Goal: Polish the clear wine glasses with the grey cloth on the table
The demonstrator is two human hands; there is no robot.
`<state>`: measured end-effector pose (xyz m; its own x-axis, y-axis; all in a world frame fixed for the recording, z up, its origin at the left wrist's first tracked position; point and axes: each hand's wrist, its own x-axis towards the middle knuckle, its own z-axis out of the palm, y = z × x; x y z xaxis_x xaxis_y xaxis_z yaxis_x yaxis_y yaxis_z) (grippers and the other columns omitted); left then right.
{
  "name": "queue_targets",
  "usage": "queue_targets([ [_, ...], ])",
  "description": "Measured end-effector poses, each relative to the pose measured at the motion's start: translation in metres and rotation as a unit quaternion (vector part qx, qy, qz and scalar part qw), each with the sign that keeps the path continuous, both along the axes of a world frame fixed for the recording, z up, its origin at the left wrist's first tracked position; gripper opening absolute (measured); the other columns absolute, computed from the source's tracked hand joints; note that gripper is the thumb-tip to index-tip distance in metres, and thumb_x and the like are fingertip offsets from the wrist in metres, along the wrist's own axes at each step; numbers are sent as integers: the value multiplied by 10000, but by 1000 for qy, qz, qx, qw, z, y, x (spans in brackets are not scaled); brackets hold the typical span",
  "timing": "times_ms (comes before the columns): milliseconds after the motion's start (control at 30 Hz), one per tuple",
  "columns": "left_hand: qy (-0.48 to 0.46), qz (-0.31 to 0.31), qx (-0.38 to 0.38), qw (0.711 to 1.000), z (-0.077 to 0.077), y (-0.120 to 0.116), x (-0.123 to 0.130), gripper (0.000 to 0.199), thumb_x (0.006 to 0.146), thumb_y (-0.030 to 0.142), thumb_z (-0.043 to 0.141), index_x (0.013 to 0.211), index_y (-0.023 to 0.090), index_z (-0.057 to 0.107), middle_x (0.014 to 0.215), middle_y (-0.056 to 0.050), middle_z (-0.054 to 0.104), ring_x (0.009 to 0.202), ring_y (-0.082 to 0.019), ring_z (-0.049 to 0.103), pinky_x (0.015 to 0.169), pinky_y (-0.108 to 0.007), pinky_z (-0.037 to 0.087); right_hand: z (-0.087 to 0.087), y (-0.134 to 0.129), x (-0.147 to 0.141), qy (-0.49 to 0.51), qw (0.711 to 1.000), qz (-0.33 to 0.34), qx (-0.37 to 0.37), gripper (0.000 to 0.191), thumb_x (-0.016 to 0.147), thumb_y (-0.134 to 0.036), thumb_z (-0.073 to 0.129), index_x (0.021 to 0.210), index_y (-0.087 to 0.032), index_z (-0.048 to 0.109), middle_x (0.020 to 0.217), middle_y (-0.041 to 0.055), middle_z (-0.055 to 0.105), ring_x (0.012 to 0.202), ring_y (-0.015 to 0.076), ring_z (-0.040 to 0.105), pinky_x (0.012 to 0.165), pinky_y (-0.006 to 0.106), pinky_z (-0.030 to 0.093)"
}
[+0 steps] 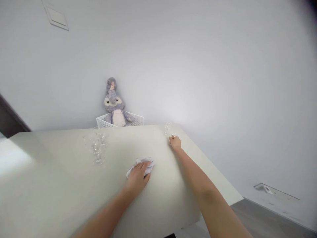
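My left hand (139, 178) lies flat on a crumpled white cloth (146, 161) on the pale table, fingers stretched over it and thumb out to the side. Towards the far right end of the table, my right hand (175, 142) is closed at the low part of a clear glass (173, 135); most of this glass is faint against the wall. Just behind it a second clear glass (166, 128) stands close by. Left of the cloth, clear stemmed glasses (96, 148) stand close together, overlapping in view.
A grey and white plush toy (114, 102) sits in a white perforated basket (136, 119) beyond the table's back edge. The table (61, 188) ends at a slanting right edge near the wall. A switch plate (57, 18) and a low wall socket panel (276, 192) are on the wall.
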<state>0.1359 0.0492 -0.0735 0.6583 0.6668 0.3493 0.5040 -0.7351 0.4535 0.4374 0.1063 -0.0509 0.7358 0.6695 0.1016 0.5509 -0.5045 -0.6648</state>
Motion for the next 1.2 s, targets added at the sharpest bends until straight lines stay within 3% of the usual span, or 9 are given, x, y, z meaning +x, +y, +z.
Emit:
queue_targets([
  [233,7,6,-36,999,6,-3,-1,515,747,235,503,1244,252,367,1172,-32,532,1076,-212,471,914,-360,372,0,15,6,28,1000,-10,-9,185,732,-241,484,670,-128,618,563,81,609,599,177,578,581,246,386],
  [433,-49,25,-62,997,4,-1,0,522,744,243,511,1245,268,364,1198,-50,504,1072,-220,478,888,-368,382,8,-14,-14,19,998,13,58,353,744,-246,448,1018,-35,518,704,83,608,656,149,542,597,241,361],
  [533,-150,49,-78,984,4,0,0,430,778,311,486,1195,248,406,1162,-68,498,1026,-206,499,862,-363,396,16,-43,-47,19,992,82,93,353,777,-237,359,1033,-52,516,750,72,606,659,140,524,613,251,378],
  [633,-285,110,-69,950,7,0,0,317,798,347,463,1077,198,471,992,-68,525,920,-186,522,815,-348,407,30,-72,-93,-3,951,294,95,310,702,-186,476,993,-155,580,888,50,624,788,150,541,709,267,404],
  [733,-420,195,-76,883,15,6,-5,230,819,350,431,978,188,470,807,-17,489,768,-142,508,741,-296,411,40,-94,-136,-150,808,567,57,544,629,-124,545,1166,-201,505,1180,90,524,1093,217,430,896,357,327],
  [800,-502,249,-86,824,22,15,-13,189,828,350,415,926,192,450,727,15,446,671,-113,475,679,-258,406,39,-100,-157,-229,762,605,22,567,643,-112,532,1202,-196,481,1127,104,557,1097,236,428,917,388,294],
  [1033,-726,371,-271,512,44,64,-64,199,838,356,375,1002,253,331,666,62,376,509,-57,424,589,-211,430,20,-71,-172,8,903,429,35,213,774,-305,467,718,-177,627,687,26,631,632,161,560,598,262,393],
  [1100,-729,362,-317,488,45,74,-77,266,852,393,320,1078,263,269,705,38,429,533,-75,489,592,-251,463,20,-63,-170,197,922,321,91,305,751,-407,494,618,-149,585,570,23,590,540,155,534,526,256,388],
  [1200,-729,314,-393,465,44,83,-88,396,845,481,280,1163,258,204,803,-48,526,662,-154,597,607,-326,501,21,-56,-167,452,858,170,174,282,684,-418,581,643,-139,574,545,27,592,522,161,548,506,263,425],
])
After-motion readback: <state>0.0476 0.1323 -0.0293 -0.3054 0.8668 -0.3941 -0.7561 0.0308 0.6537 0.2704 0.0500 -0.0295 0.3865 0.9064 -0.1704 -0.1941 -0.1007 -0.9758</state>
